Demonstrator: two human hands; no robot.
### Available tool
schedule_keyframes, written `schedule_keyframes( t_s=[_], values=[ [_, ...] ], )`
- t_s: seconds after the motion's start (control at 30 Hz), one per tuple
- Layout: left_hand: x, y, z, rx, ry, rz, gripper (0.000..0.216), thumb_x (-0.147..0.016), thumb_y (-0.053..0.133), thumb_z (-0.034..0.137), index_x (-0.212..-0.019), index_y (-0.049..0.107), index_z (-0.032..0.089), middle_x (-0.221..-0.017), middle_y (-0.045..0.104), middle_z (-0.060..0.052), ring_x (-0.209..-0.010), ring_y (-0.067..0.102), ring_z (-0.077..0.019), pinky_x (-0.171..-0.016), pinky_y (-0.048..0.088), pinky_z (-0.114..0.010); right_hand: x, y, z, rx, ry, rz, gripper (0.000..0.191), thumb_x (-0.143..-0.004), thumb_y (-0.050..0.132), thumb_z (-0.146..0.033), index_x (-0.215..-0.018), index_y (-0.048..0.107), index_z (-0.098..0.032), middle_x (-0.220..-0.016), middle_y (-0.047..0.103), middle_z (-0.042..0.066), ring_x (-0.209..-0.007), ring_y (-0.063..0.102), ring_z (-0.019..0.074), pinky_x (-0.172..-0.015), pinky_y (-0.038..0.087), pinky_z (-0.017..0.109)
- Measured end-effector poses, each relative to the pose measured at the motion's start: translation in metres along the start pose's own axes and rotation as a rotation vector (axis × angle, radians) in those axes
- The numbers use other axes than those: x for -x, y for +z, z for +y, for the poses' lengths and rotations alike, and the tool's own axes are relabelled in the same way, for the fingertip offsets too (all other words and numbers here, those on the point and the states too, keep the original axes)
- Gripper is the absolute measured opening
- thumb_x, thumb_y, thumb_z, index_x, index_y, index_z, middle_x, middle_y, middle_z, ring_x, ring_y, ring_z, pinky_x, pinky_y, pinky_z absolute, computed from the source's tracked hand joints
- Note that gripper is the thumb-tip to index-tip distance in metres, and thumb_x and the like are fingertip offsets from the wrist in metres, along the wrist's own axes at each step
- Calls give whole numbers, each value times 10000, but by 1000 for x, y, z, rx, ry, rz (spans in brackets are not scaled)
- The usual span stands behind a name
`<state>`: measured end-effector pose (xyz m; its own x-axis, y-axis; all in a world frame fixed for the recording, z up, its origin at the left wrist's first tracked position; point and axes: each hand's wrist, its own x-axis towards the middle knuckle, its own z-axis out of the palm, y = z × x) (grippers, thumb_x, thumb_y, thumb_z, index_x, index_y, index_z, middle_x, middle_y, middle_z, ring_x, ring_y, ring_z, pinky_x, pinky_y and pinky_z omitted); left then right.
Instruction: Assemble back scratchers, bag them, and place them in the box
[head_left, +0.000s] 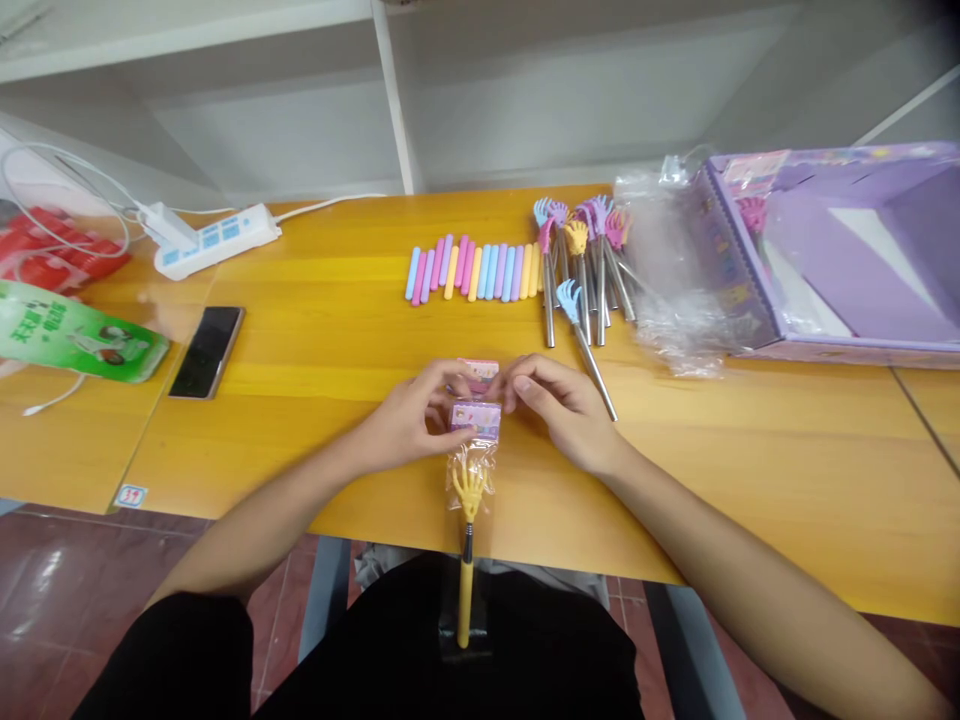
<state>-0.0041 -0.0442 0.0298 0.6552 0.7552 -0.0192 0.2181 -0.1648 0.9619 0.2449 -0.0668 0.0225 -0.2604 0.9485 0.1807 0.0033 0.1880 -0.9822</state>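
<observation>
A yellow back scratcher (470,490) in a clear plastic bag lies over the table's front edge, its yellow handle (465,605) reaching above my lap. The purple printed header card (484,422) at the top of its bag is gripped by my left hand (412,420), thumb on the front. Just beyond it shows a pink printed card (480,372), partly hidden by my fingers. My right hand (562,408) is beside the cards with thumb and fingertips drawn together; anything pinched there is too small to make out.
Several unwrapped back scratchers (576,238) with metal rods lie beyond my right hand, beside a row of coloured handles (480,270). Clear bags (664,270) rest against a purple box (870,240) at right. Leftward are a phone (207,352), power strip (217,242) and green package (82,332).
</observation>
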Motion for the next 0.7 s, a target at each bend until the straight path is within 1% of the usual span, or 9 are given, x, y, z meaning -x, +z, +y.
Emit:
schedule_keyframes(
  t_s=[0.1,0.2,0.27,0.33,0.43,0.5,0.6,0.67,0.7],
  values=[
    [-2,-2,3,-64,-42,-45,370,-923,785,278,-1237,598,223,-1180,714,-73,-926,747,-167,-740,583,-263,0,0,1,-42,27,19,345,-1075,604,-512,-896,623,-218,-854,721,26,-771,649,151,-777,544,316],
    [-3,-3,6,-136,-16,-37,275,-916,784,282,-1144,647,213,-1130,722,-58,-899,717,-157,-748,574,-271,0,3,5,-21,61,22,320,-1057,635,-513,-940,612,-216,-862,707,19,-724,608,130,-705,509,286],
    [-3,-4,7,-182,12,-29,218,-916,786,296,-1086,678,211,-1113,717,-54,-927,702,-162,-758,563,-269,-1,5,7,10,86,4,314,-1040,657,-518,-975,623,-213,-818,667,3,-715,592,128,-675,490,278],
    [-4,-4,8,-190,32,-27,205,-909,798,314,-1055,697,212,-1084,709,-51,-950,692,-170,-778,562,-274,-1,8,9,25,105,-18,312,-1026,671,-521,-999,632,-212,-792,632,-10,-707,580,128,-659,488,276],
    [-4,-5,9,-140,40,-26,235,-897,822,353,-1040,709,206,-1066,698,-58,-956,690,-177,-809,574,-289,-1,12,8,26,120,-58,295,-1001,702,-495,-1015,644,-206,-822,645,-6,-702,583,118,-648,504,268],
    [-5,-4,9,-113,40,-21,223,-916,807,372,-1022,714,199,-1050,695,-61,-942,688,-173,-808,573,-289,0,13,6,8,149,-104,290,-982,730,-477,-1008,643,-201,-826,658,-8,-665,578,102,-608,504,249],
    [-4,-3,8,-55,11,-22,183,-960,761,354,-1006,693,189,-1012,685,-48,-874,672,-144,-780,557,-272,3,13,5,-49,260,-195,315,-969,748,-487,-1052,623,-210,-706,613,-56,-521,513,80,-467,455,218],
    [-4,-2,6,58,-47,-34,192,-976,746,345,-1025,643,190,-976,674,-27,-816,661,-123,-760,552,-263,4,12,6,-74,332,-241,340,-965,750,-510,-1059,609,-215,-642,581,-80,-453,481,75,-403,435,209],
    [-3,-1,5,123,-77,-43,212,-976,748,347,-1034,613,194,-965,669,-18,-806,661,-119,-760,554,-262,5,12,7,-87,352,-256,348,-959,758,-516,-1042,607,-214,-633,580,-81,-444,491,75,-394,446,208]
  ],
)
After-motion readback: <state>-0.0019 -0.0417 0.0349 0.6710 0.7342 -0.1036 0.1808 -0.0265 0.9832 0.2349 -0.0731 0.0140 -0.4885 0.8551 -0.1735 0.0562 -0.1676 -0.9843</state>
